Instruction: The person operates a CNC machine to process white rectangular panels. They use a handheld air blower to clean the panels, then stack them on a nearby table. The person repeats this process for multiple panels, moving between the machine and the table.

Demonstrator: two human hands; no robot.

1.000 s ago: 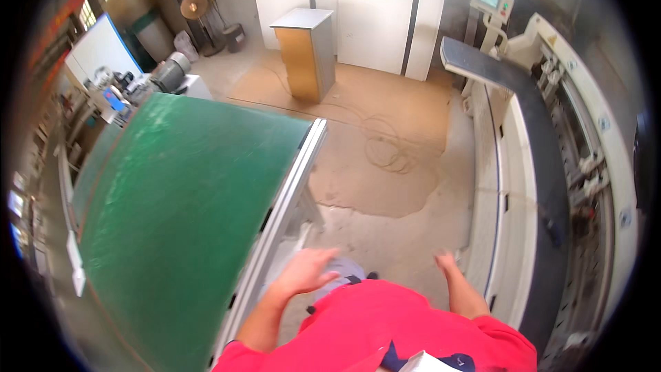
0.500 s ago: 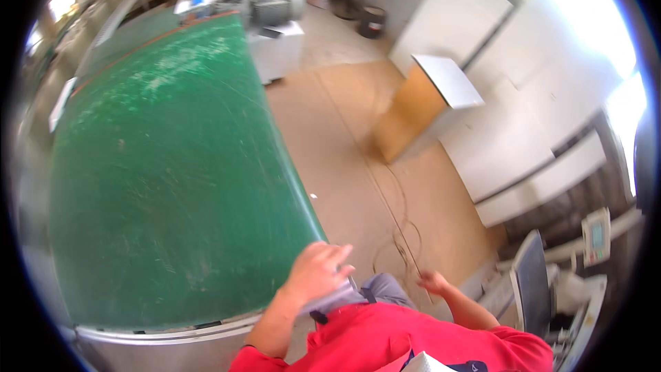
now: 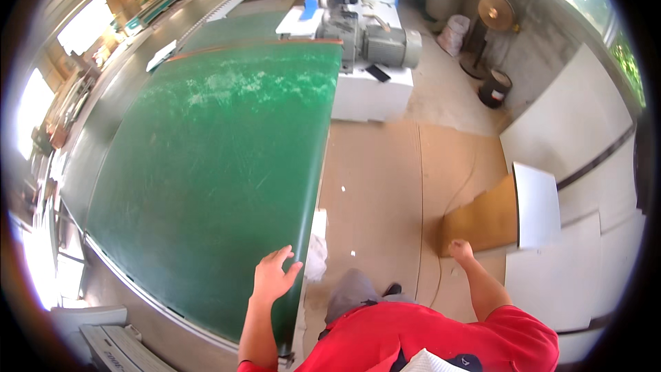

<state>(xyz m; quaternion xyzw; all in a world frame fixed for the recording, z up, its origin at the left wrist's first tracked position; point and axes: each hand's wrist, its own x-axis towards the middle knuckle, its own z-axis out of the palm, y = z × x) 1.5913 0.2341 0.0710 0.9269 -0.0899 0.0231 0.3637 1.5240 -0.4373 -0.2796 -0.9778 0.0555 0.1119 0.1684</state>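
My left hand (image 3: pixel 274 274) hangs over the right edge of a wide green conveyor belt (image 3: pixel 220 165), fingers apart and holding nothing. Whether it touches the belt cannot be told. My right hand (image 3: pixel 460 249) is out to the right with its fingers curled in, and nothing shows in it. In this view it overlaps the near lower part of a brown box-like stand (image 3: pixel 482 217) with a white top (image 3: pixel 537 205), which stands on brown floor sheeting (image 3: pixel 372 186).
A grey motor (image 3: pixel 385 47) and a dark flat object (image 3: pixel 377 73) rest on a white base (image 3: pixel 375 100) past the belt's far end. Large white panels (image 3: pixel 575 114) lean along the right wall. A fan (image 3: pixel 497 12) and a black bucket (image 3: pixel 494 88) stand at the back right.
My view has turned left, so the belt's far end and the motor show more fully. My left hand has shifted left along the belt edge; my right hand appears nearer the stand.
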